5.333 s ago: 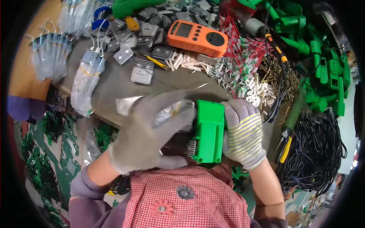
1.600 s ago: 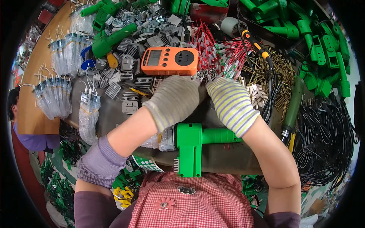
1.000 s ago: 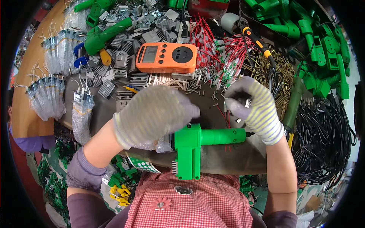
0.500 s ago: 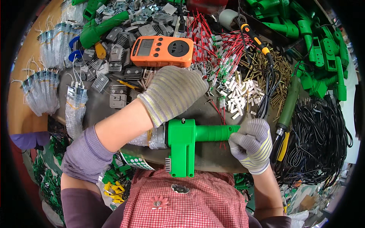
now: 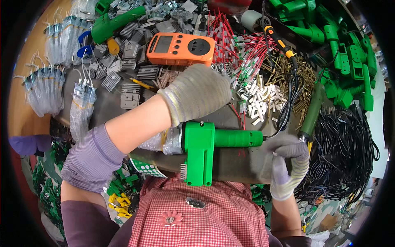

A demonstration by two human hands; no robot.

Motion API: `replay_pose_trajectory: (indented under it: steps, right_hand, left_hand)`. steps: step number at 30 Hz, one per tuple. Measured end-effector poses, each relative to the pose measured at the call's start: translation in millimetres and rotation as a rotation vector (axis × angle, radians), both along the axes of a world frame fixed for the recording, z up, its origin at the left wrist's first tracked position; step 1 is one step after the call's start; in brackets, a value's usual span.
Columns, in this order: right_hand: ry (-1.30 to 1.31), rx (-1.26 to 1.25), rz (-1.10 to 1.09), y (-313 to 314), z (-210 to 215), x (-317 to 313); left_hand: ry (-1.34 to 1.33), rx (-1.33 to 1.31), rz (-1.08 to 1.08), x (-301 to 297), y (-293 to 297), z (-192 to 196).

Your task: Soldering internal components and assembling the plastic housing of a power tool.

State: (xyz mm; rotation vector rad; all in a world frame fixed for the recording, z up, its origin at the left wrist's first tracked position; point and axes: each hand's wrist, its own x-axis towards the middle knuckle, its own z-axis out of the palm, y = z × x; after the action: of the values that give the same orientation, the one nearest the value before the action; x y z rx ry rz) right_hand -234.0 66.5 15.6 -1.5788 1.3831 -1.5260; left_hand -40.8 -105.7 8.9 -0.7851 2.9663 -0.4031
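Note:
My left hand (image 5: 196, 95), in a striped knit glove, reaches over the bench at the small screws (image 5: 222, 70) beside the orange meter (image 5: 181, 48). Its fingers are curled, and their tips are hidden. Below it lies a green plastic housing (image 5: 199, 154) with a round handle (image 5: 238, 138) pointing right and metal fins at its lower left side. Bubble wrap (image 5: 158, 143) covers a part attached to its left side. My right hand (image 5: 290, 171), gloved and blurred by motion, is apart from the handle, close by the tip of a green-handled screwdriver (image 5: 312, 111).
Grey heat sinks (image 5: 131, 92) lie at the left, with bubble-wrapped parts (image 5: 82, 107) beyond. Red-wired lights (image 5: 249, 61), white sleeves (image 5: 263, 99) and brass screws (image 5: 302, 82) are heaped behind. Black cords (image 5: 341, 152) and green housings (image 5: 349, 57) fill the right; a soldering iron (image 5: 279, 41) hangs above.
My right hand has left the end of the green handle and moved right toward the screwdriver. The left hand has shifted slightly right and up. The whole view has shifted a little.

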Motion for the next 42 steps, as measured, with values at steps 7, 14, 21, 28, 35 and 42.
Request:
replay_pose_trajectory:
  steps: [7, 14, 21, 28, 35, 42]
  right_hand:
    - [0.042, 0.697, 0.506, 13, 29, 33]
    - [0.333, 0.633, 0.592, 9, 32, 43]
    - [0.588, 0.304, 0.103, -38, 35, 8]
    - [1.05, 0.149, -0.177, -87, -17, -52]
    - [1.2, -0.165, -0.005, -138, 0, -66]
    - [1.604, 0.029, 0.082, -157, 5, -58]
  left_hand:
    - [0.12, 0.051, -0.043, -2, -6, -5]
    - [0.125, 0.05, -0.038, 14, -2, -2]
    - [0.607, 0.361, 0.069, 45, 23, 15]
    - [0.852, 0.868, 0.261, 84, 99, 40]
    - [0.91, 0.974, 0.178, 97, 136, 33]
    - [0.857, 0.877, 0.015, 96, 134, 25]
